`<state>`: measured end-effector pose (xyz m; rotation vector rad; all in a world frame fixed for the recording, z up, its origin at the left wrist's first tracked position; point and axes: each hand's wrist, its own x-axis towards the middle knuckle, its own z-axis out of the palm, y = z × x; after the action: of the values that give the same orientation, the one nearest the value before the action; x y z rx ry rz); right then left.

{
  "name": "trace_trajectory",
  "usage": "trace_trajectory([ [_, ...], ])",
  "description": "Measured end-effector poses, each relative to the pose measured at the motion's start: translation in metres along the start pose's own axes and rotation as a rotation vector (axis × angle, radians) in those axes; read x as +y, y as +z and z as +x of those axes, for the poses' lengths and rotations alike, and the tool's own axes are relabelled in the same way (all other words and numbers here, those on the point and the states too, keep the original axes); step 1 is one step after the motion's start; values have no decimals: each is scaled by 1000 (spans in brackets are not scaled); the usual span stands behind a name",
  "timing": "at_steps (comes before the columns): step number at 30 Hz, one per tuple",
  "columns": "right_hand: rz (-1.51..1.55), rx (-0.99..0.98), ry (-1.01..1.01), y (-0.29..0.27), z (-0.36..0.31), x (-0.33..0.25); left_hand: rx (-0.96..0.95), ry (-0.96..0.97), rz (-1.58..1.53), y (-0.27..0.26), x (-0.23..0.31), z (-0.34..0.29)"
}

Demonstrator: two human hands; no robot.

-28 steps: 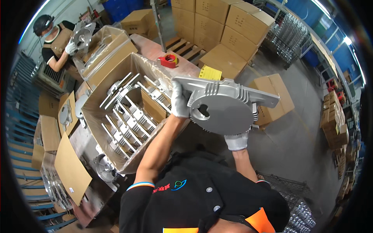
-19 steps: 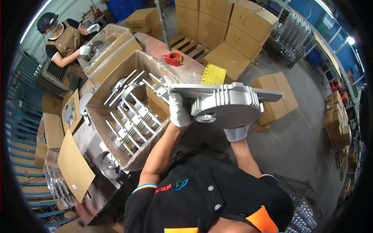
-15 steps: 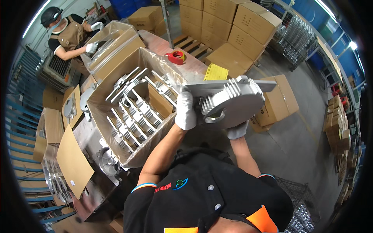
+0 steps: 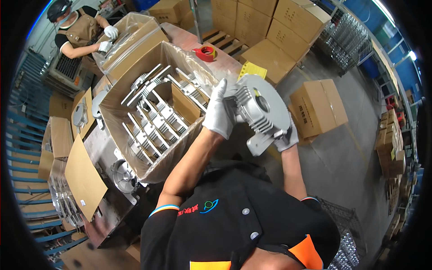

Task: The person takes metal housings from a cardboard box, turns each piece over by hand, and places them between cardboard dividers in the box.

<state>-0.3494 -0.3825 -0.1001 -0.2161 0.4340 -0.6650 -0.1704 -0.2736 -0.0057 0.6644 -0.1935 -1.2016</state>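
Observation:
A silver cast-metal housing (image 4: 275,101) with cooling fins and a round hole in its flat face is held up in front of me, tilted. My left hand (image 4: 220,114), in a white glove, grips its left edge. My gloved right hand (image 4: 289,137) holds it from the lower right, fingers mostly hidden behind it. Just left of my left hand stands an open cardboard box (image 4: 150,58) lined with clear plastic. Several similar finned metal parts (image 4: 155,123) stand in rows inside it, beside a cardboard divider (image 4: 185,105).
A red tape dispenser (image 4: 206,53) and a yellow sheet (image 4: 253,69) lie beyond the box. Left of it are another metal part (image 4: 125,175) and a cardboard sheet (image 4: 85,177). A closed carton (image 4: 318,110) stands right. A co-worker (image 4: 81,33) works at another box (image 4: 135,45).
The housing has been turned in my hands, so its finned side and holed face show differently and a mounting tab points down. The co-worker's hands have moved closer together.

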Motion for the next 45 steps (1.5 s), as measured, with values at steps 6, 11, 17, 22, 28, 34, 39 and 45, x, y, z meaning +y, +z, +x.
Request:
trace_trajectory([
  [6, 99, 5, -21, 11, -23, -32, 51, -188, -270, -22, -7, 0],
  [11, -92, -282, -333, 13, -44, -43, 196, -261, -502, -38, -25, 6],
  [17, 226, -390, -192, 60, -65, -30, 81, -496, -670, -85, -61, 20],
  [22, 98, -461, -227, 71, -73, -26, -87, -542, -864, -92, -78, 25],
  [28, 14, -384, -262, 75, -76, -21, -166, -410, -649, -97, -83, 28],
  [34, -127, 37, -329, 60, -53, -34, -597, -271, -721, -68, -68, 9],
  [39, -150, 165, -364, 63, -43, -49, -383, -286, -331, -77, -52, 5],
  [45, -663, 206, -533, 55, -61, -64, -206, -164, 350, -59, -28, 24],
])
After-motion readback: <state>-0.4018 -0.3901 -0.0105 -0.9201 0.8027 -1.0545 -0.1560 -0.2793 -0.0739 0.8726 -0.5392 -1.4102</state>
